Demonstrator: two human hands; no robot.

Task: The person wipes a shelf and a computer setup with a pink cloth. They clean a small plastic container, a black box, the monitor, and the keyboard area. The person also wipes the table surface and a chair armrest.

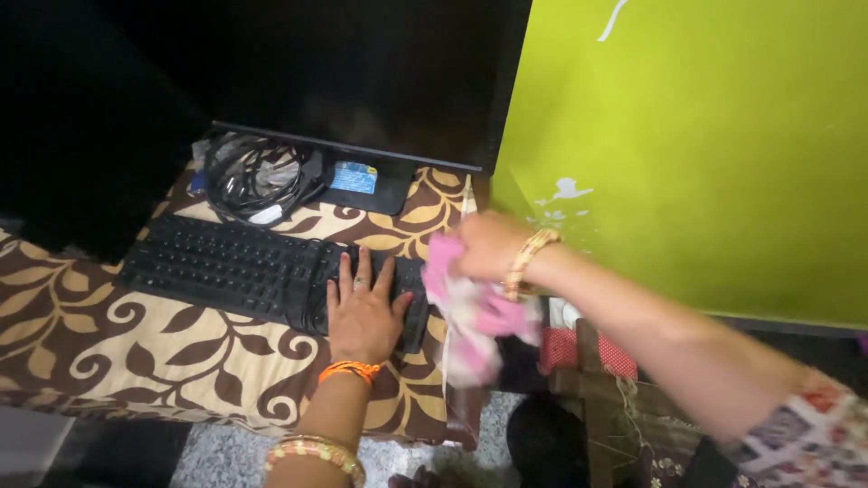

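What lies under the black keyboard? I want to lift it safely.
The keyboard rests on a brown leaf-patterned cloth. The left hand lies flat on its right end. The surface beneath is hidden.

Pretty cramped corner here: a bright lime-green wall (705, 154) with small white decals on the right, a surface covered in a brown-and-cream leaf-print cloth (117, 343), speckled grey floor (226, 456) below, and a dark wooden piece (592, 398) beside it. Lighting's dim at top left.
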